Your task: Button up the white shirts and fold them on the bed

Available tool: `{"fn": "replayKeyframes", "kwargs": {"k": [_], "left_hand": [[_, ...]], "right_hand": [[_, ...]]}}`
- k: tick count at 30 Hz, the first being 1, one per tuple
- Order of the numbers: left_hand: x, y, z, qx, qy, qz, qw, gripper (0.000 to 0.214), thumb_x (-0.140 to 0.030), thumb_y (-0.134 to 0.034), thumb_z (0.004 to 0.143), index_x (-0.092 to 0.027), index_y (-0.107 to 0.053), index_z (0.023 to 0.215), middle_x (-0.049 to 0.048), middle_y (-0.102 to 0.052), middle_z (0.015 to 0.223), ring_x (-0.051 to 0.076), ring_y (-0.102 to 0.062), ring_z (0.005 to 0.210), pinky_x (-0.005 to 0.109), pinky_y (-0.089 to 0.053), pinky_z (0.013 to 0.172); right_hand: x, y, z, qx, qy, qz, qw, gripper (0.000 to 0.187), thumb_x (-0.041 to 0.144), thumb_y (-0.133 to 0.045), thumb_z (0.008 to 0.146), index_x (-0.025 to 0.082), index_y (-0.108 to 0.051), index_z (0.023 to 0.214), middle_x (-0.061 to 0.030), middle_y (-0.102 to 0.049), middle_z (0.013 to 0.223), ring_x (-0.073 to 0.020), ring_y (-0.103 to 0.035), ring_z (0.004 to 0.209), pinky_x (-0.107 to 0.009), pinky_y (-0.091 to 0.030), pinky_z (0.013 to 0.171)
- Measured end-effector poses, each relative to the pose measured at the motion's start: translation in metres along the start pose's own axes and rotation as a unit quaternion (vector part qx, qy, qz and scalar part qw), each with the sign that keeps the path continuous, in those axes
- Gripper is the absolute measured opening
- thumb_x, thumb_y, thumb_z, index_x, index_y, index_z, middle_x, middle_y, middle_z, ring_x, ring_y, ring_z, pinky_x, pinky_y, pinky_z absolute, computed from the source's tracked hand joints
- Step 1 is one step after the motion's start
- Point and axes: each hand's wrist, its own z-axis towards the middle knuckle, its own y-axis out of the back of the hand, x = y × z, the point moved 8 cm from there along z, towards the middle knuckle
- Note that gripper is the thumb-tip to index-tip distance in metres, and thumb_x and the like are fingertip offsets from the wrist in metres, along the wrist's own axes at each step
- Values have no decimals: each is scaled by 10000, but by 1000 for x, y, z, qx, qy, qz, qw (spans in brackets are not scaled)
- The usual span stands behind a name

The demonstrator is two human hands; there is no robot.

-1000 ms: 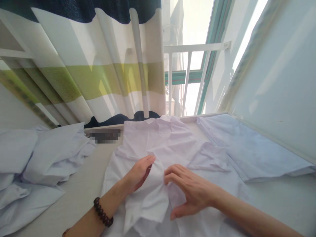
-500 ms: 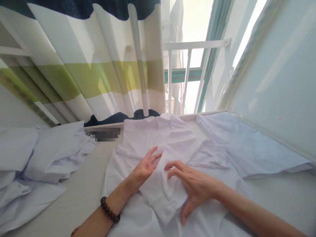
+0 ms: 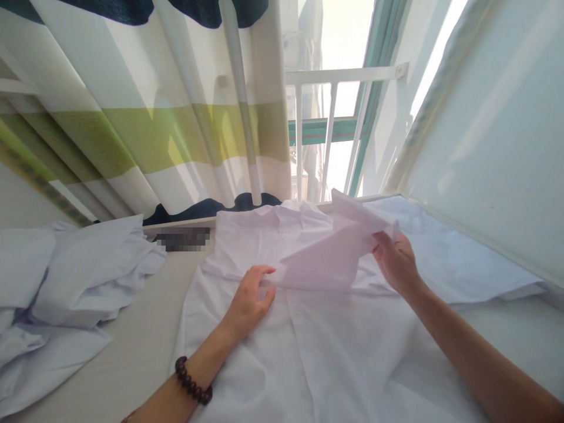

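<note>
A white shirt [image 3: 264, 352] lies spread out in front of me, its upper end toward the bed's far edge. My right hand [image 3: 396, 258] pinches a raised flap of it, which looks like a sleeve [image 3: 326, 252], between thumb and fingers on the right side. This flap stands up off the rest of the cloth and slants across the upper part. My left hand [image 3: 253, 296] rests on the shirt left of the flap, fingers curved and apart, gripping nothing. A dark beaded bracelet [image 3: 192, 380] circles my left wrist.
Crumpled white cloth [image 3: 88, 270] is heaped on the left, and a flat folded white cloth [image 3: 458, 252] lies on the right. Beyond the bed's edge are a striped curtain [image 3: 198, 135] and a white railing [image 3: 343, 75]. A pale wall [image 3: 497, 153] borders the right.
My right hand has moved from the middle of the shirt up and to the right and now holds the flap raised. My left hand has shifted slightly down, its fingers more curved.
</note>
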Motion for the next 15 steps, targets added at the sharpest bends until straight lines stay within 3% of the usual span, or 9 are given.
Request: {"fn": "replayKeyframes", "kwargs": {"k": [2, 4, 6, 8, 11, 15], "left_hand": [[-4, -10, -2, 47, -50, 73, 995, 258, -213, -551, 833, -226, -655, 1069, 94, -646, 1210, 280, -557, 1177, 432, -387, 1009], [-4, -18, -4, 72, -74, 123, 987, 276, -205, -511, 868, -228, -656, 1103, 101, -637, 1253, 281, -544, 1209, 449, -362, 1015], [-5, -21, -6, 74, -89, 153, 981, 296, -208, -499, 888, -224, -643, 1147, 103, -640, 1260, 279, -543, 1209, 450, -348, 1011], [-9, -21, -5, 70, -105, 178, 976, 299, -219, -504, 903, -219, -642, 1169, 104, -652, 1241, 279, -550, 1190, 453, -330, 1014], [-14, -18, -1, 67, -122, 211, 967, 240, -224, -506, 926, -219, -686, 1084, 96, -698, 1122, 275, -583, 1106, 456, -306, 1013], [-18, -11, 4, 63, -130, 222, 964, 215, -228, -493, 940, -224, -706, 916, 78, -715, 948, 258, -601, 967, 431, -338, 974]], "right_hand": [[-3, 36, 19, -136, -26, 130, 982, 114, 238, -640, 773, 196, -588, 866, 32, -614, 764, -112, -589, 657, -207, -491, 537], [-7, 66, 29, -250, -58, 210, 943, 33, 183, -555, 823, 192, -584, 835, 35, -595, 736, -93, -580, 613, -188, -490, 506], [-8, 89, 32, -323, -88, 244, 910, 153, 168, -446, 890, 200, -568, 803, 40, -558, 683, -85, -533, 527, -183, -460, 434], [-7, 104, 33, -360, -102, 247, 894, 238, 179, -369, 939, 211, -541, 778, 52, -508, 636, -80, -472, 459, -180, -414, 376], [-8, 116, 32, -379, -110, 224, 891, 300, 234, -321, 993, 214, -505, 757, 64, -454, 611, -65, -440, 439, -170, -392, 381], [-17, 115, 32, -364, -117, 203, 901, 225, 314, -451, 979, 209, -520, 792, 74, -452, 624, -63, -459, 461, -188, -412, 424]]}}
